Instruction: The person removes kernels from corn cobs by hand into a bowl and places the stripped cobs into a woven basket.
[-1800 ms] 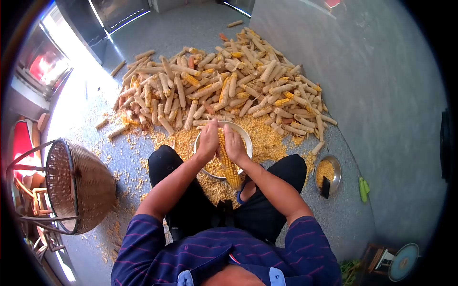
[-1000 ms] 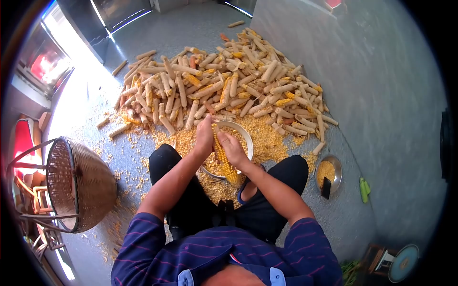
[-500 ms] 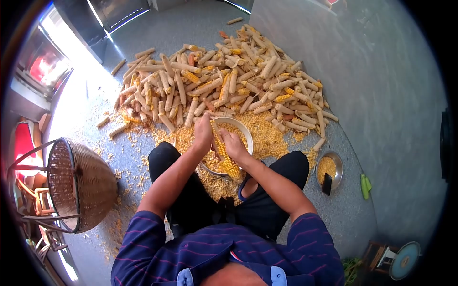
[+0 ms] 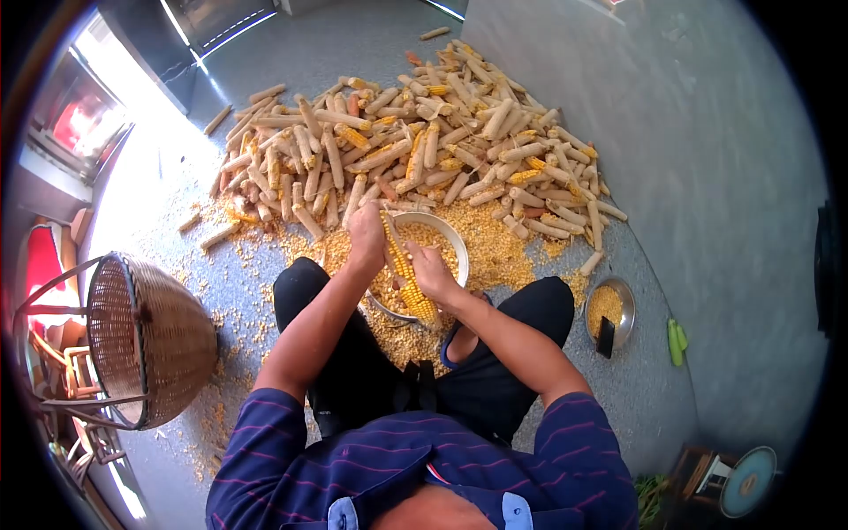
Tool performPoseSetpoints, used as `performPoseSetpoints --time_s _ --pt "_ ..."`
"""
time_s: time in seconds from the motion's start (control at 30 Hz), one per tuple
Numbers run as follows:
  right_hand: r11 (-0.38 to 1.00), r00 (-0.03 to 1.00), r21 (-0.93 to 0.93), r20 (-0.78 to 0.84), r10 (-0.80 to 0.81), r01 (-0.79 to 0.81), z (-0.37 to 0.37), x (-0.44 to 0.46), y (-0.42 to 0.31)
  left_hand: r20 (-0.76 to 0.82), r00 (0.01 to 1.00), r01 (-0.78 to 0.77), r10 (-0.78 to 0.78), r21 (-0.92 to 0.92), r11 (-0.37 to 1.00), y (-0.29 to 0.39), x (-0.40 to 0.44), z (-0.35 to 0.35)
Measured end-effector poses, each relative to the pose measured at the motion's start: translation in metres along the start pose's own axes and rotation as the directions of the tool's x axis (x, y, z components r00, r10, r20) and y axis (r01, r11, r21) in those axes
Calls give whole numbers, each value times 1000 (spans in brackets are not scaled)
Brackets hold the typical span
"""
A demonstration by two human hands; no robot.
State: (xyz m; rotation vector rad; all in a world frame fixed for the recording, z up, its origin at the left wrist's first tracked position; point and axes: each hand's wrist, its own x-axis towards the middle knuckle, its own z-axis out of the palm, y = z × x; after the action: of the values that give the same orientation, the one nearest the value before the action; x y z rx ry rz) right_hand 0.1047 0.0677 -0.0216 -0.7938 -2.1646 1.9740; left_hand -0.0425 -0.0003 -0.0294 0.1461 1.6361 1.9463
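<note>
An ear of corn (image 4: 405, 276) with rows of yellow kernels slants over a white-rimmed basin (image 4: 462, 254) between my knees. Around its far end my left hand (image 4: 367, 235) is closed. My right hand (image 4: 433, 273) presses its curled fingers against the ear's right side, lower down; whether it also holds a small tool is hidden. Loose kernels (image 4: 427, 234) lie inside the basin, and more are spilled on the floor around it.
A big heap of mostly stripped cobs (image 4: 397, 150) lies beyond the basin. On the left a wicker basket (image 4: 177, 344) rests on its side. To the right are a metal bowl (image 4: 628, 309) of kernels with a dark object, green pods (image 4: 677, 343) and a scale (image 4: 749, 481).
The ear and my left hand have shifted slightly left and away from me, and the ear's near end has drawn up over the basin. My right hand stays against it.
</note>
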Motion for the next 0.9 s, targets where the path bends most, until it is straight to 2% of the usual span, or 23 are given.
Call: performPoseSetpoints --time_s 0.03,0.07,0.1,0.17,0.2,0.23,0.27,0.3,0.37,0.43,0.5,0.53,0.57,0.6,0.63,0.67,0.7,0.73,0.77,0.8,0.83,0.9 --pt "1000 1000 2 -3 2 -2 2 -7 -14 -3 998 55 -55 -43 998 9 -8 5" --pt "937 984 303 48 169 -175 3 -15 -29 -5 994 108 -108 -88 990 16 -14 10" --pt "758 941 562 145 305 -332 3 -20 -41 -5 994 107 -108 -87 990 19 -16 12" --pt "762 943 559 152 294 -328 -2 -11 -21 -37 991 120 -128 -171 978 25 -17 14" --pt "847 961 456 155 228 -274 -5 -5 -18 -39 991 118 -126 -174 978 24 -15 13" --pt "915 972 343 170 165 -215 -6 -1 -14 -53 997 49 -56 -124 991 21 -11 11" --pt "957 998 291 58 -17 0 1 -1 -8 -65 998 -18 14 -73 997 18 -8 9" --pt "957 978 202 -56 -199 206 10 -2 -10 -72 997 -16 10 -77 997 15 -6 7" --pt "989 993 -146 116 21 -4 5 -18 -43 -96 992 87 -79 80 993 7 -2 2" --pt "991 989 -133 148 26 -6 3 -17 -41 -61 997 61 -54 108 992 -9 12 -7" --pt "986 989 144 107 -105 89 7 -12 -30 -26 1000 18 -15 126 992 -4 12 -3" --pt "971 984 171 32 -177 169 12 -11 -25 -2 999 40 -40 21 999 17 -6 8" --pt "971 984 173 33 -175 167 8 -11 -24 22 998 68 -67 -83 994 28 -17 13" --pt "947 982 322 180 -57 -4 1 -11 -24 20 997 71 -70 -79 994 27 -18 13" --pt "880 941 435 337 34 -188 -3 -11 -25 95 976 213 -194 -279 936 27 -18 13" --pt "742 908 562 391 151 -365 -3 -10 -26 194 937 349 -291 -453 820 28 -17 13" --pt "742 911 567 387 142 -356 -3 -11 -33 198 938 345 -285 -447 825 36 -19 16" --pt "657 876 640 479 64 -398 -4 -14 -40 231 939 341 -254 -534 774 45 -22 19" --pt "564 830 692 558 -22 -451 -5 -19 -46 260 939 340 -225 -616 711 50 -25 21" --pt "395 802 739 598 -12 -545 -3 -25 -53 235 947 318 -218 -612 725 52 -21 21" --pt "399 800 736 600 -11 -547 -4 -23 -50 233 948 315 -215 -615 723 53 -21 21" --pt "497 759 672 650 -42 -549 -7 -20 -45 271 951 264 -148 -466 844 51 -22 20"
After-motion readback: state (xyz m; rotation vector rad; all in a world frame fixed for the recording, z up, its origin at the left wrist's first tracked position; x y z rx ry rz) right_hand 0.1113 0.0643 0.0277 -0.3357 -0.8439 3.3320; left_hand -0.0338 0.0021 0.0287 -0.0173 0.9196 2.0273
